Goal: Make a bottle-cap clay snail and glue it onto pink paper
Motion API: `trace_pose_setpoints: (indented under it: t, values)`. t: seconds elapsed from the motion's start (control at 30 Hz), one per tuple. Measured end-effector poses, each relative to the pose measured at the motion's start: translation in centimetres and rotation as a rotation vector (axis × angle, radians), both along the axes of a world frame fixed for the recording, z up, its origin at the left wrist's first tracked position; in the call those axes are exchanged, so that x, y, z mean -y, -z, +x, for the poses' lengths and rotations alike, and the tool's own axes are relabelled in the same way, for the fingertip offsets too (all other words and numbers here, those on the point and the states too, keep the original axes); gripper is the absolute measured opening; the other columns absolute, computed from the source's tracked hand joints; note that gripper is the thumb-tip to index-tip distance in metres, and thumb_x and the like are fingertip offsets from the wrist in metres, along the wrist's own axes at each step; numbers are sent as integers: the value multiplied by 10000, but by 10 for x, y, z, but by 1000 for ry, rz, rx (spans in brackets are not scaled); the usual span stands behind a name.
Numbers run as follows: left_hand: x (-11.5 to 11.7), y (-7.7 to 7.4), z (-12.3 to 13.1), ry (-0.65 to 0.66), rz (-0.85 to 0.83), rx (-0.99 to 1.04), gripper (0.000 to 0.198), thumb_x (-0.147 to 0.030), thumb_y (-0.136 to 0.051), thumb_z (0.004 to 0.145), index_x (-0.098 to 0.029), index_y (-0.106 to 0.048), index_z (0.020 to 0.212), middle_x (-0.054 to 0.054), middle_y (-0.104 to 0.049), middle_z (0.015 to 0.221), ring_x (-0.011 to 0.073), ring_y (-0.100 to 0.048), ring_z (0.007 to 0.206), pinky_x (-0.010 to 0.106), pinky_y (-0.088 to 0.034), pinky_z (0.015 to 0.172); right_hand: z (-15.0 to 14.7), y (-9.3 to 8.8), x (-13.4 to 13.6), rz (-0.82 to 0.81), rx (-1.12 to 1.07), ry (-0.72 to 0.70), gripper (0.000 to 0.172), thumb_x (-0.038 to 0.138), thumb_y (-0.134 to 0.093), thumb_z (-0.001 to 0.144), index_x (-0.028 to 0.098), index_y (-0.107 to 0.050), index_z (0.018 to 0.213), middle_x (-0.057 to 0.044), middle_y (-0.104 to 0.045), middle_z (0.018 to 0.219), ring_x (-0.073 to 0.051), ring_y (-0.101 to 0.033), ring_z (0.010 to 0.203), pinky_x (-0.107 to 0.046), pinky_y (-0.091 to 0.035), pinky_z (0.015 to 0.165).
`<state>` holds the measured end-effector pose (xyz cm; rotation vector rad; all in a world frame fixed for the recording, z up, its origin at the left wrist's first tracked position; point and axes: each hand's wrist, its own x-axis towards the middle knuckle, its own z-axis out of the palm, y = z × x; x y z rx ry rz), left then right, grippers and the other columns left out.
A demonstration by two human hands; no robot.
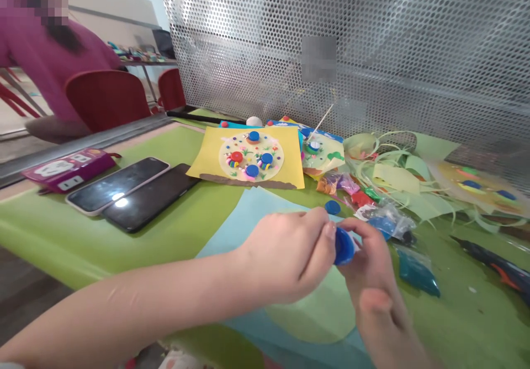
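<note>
Mid-frame over the bench (182, 231), left hand (290, 253) pinches the blue cap (344, 246) while right hand (375, 275) grips its other side, probably steadying it; phones (136, 192) parked safely left

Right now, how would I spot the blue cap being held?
Find the green table, then the pale blue sheet at its near edge. Over it, left hand and right hand pinch the blue cap. Unlike the loose cap behind, it is lifted between fingers.
</note>
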<state>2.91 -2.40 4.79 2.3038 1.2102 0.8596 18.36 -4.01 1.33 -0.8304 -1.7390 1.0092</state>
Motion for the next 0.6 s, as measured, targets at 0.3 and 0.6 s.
trace_pose_setpoints:
  t: [0.3,0.6]
  values:
    - [1,2,-1,129,-67,128,300,-272,-193,904,-186,-427,736,-19,-471,605,108,-393,474,227,-358,474,4,-10,-7,324,215,94,380,342,-516,873,305,-469,1248,-53,-471,1268,-223,-397,1229,-337,-432,958]
    - [-4,-12,-15,-83,521,191,79,-143,-539,821,-140,-514,896,-44,-490,661,51,-438,517,162,-372,475,11,-31,-7,-459,-613,-256,191,388,-499,874,332,-594,1030,-11,-624,898,-139,-564,671,-288,-491,605]
